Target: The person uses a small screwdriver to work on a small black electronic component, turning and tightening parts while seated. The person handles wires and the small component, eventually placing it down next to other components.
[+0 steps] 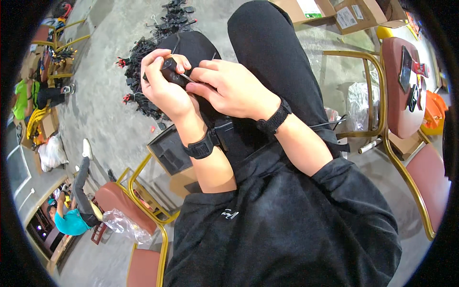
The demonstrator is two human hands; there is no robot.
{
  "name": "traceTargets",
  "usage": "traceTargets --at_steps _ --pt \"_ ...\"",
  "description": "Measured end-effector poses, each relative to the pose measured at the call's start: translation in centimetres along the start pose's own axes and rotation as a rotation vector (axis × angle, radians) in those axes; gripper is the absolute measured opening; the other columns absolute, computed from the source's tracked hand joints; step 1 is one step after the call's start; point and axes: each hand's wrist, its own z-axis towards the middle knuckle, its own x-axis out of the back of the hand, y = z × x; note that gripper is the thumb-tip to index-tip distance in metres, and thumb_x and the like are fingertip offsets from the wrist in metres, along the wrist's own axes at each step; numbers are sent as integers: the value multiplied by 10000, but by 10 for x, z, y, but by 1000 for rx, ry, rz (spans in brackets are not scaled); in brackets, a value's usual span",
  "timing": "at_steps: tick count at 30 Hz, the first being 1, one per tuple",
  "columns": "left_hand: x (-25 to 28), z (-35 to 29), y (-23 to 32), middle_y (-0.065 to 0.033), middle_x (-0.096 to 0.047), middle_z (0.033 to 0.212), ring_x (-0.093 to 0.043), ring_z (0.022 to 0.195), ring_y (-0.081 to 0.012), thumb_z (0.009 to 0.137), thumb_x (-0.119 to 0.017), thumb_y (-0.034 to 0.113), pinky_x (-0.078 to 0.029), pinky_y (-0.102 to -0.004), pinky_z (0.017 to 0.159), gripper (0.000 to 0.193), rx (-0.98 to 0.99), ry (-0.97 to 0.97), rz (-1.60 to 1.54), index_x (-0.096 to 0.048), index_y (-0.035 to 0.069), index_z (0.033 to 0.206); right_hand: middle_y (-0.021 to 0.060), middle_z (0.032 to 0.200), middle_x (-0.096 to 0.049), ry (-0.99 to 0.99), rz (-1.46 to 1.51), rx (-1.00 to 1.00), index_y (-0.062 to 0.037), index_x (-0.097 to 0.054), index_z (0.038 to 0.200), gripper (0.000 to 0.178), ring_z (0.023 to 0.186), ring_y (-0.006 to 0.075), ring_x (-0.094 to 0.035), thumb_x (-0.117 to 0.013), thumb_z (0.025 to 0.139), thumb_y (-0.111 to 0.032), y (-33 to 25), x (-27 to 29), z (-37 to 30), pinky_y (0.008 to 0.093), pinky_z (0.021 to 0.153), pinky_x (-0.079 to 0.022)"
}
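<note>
Above my lap, my left hand (165, 86) is closed around a small black device (171, 70) with a rounded body, its fingers curled over the top and side. A thin light-grey piece (187, 78) reaches from the device to my right fingertips. My right hand (227, 88) is pinched on that piece, with thumb and index finger close to my left hand; whether it is a tool or a cable end I cannot tell. A dark cable (177, 44) rises above the device. Both wrists wear black straps.
Bundles of black cables (138, 57) lie on the concrete floor ahead. At right, a phone (406, 68) rests on a chair (392, 86). An open black case (172, 153) stands left of my lap. Cardboard boxes (361, 16) are at top right. People (74, 220) are at far left.
</note>
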Motion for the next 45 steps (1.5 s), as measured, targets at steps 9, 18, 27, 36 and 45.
traceTargets --at_steps 9,18,27,36,45 --pt "0 0 -2 -91 -482 552 -457 493 -163 835 -472 91 -408 -292 527 130 -4 5 -32 -522 -21 792 86 774 -580 53 -19 16 -56 -615 833 173 742 271 -575 -559 862 -217 1 3 0 358 691 -476" --pt "1 1 -2 -91 -482 548 -463 488 -169 835 -465 86 -408 -296 518 134 -15 4 -50 -531 -20 788 89 683 -562 117 70 23 -63 -611 791 179 673 275 -588 -557 871 -215 2 2 1 371 593 -475" --pt "3 2 -2 -90 -486 554 -464 493 -166 828 -472 91 -412 -294 523 130 4 17 -67 -534 -16 787 86 670 -558 156 48 37 -74 -610 781 193 636 272 -585 -563 874 -237 4 -1 1 367 554 -470" --pt "5 3 -3 -85 -483 548 -450 496 -155 825 -476 107 -412 -295 532 134 -2 7 -56 -531 -11 792 97 740 -595 63 -29 -19 -62 -644 868 157 670 267 -598 -572 879 -201 -1 6 1 324 582 -471" --pt "2 3 -3 -88 -480 547 -450 491 -162 820 -471 109 -411 -297 527 145 -3 3 -46 -533 -17 786 90 719 -582 104 -22 -28 -67 -643 854 152 653 258 -590 -582 873 -206 1 4 1 321 569 -463"
